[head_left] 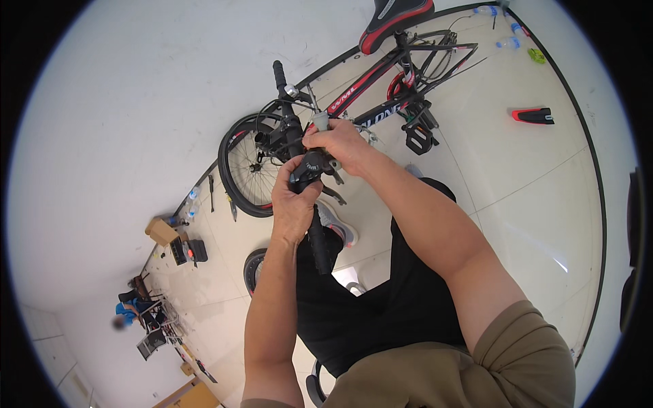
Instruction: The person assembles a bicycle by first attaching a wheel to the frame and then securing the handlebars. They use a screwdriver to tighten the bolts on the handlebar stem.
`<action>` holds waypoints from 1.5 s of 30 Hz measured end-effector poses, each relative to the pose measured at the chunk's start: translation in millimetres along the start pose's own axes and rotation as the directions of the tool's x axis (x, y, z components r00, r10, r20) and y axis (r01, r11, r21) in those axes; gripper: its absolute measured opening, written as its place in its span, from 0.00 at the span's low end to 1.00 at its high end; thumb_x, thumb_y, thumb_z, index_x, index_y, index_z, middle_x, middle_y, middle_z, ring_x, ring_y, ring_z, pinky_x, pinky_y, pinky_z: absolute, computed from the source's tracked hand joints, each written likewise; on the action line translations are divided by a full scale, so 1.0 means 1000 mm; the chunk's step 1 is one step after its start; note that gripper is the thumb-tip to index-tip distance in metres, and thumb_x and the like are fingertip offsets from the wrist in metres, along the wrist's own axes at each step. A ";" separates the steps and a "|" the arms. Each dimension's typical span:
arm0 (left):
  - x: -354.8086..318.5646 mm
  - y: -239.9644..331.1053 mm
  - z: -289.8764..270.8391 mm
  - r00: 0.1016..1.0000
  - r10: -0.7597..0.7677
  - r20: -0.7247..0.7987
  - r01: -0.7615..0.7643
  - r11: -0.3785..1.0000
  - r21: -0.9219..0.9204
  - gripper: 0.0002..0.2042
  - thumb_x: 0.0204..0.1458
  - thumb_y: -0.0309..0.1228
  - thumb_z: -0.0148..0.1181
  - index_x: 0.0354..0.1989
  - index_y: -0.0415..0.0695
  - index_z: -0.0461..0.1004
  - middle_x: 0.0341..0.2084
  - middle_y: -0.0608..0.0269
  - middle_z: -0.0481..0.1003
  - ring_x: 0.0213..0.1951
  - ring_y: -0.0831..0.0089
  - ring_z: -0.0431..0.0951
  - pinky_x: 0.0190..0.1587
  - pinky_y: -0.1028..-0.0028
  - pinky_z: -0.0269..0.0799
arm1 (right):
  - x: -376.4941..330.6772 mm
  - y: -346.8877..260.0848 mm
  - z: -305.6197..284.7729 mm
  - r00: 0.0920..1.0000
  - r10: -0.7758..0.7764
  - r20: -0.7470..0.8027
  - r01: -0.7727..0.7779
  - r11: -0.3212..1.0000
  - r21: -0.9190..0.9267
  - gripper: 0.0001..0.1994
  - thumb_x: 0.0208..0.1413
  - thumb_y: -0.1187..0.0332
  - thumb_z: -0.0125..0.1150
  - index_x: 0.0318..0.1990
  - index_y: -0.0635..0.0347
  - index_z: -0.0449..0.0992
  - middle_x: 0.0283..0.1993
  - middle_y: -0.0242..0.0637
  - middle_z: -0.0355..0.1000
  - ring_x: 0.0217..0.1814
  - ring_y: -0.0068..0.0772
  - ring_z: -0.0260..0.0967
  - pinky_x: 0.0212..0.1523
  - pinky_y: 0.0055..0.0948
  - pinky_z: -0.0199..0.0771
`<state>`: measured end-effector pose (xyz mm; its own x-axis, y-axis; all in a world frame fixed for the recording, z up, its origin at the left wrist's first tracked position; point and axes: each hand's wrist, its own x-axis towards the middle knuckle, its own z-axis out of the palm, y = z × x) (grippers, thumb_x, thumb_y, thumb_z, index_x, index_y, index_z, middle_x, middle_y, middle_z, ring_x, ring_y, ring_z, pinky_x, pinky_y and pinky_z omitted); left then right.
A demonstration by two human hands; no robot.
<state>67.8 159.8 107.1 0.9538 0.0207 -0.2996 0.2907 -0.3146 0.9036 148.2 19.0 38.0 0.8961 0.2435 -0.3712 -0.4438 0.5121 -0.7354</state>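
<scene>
A black and red bicycle [371, 85] stands before me, its black handlebar [317, 248] running toward my lap. My left hand [292, 209] is closed round the black gear shifter [313, 165] on the bar, thumb and fingers on either side. Just beyond it, my right hand [343, 144] is closed in a pinch against the handlebar's middle. A light grey, knob-like piece [321, 121] sticks up by its fingertips; what lies inside the pinch is hidden. A black brake lever [335, 195] sits beside the shifter. The front wheel [248, 166] is left of the bar.
The saddle [394, 24] and pedal [422, 138] are farther off. A red and black fender-like piece [534, 115] lies right. Plastic bottles [509, 42] are by the wall. Leftward are a cardboard box [162, 231], a toolbox [196, 251], another wheel [254, 270] and a person [126, 309].
</scene>
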 end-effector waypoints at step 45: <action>-0.046 0.026 -0.013 0.996 0.080 -0.047 -0.060 0.940 0.336 0.45 0.42 0.15 0.52 0.76 0.36 0.47 0.52 0.50 0.75 0.47 0.71 0.76 0.48 0.79 0.71 | -0.013 -0.004 0.016 0.970 0.195 0.144 -0.221 0.955 0.198 0.06 0.51 0.74 0.67 0.37 0.60 0.77 0.34 0.37 0.76 0.31 0.31 0.74 0.29 0.36 0.74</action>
<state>32.6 163.1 148.5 0.9766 0.0402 -0.2114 0.1908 -0.6158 0.7644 138.4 27.4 54.7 0.7846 0.4546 -0.4217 -0.6197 0.5980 -0.5083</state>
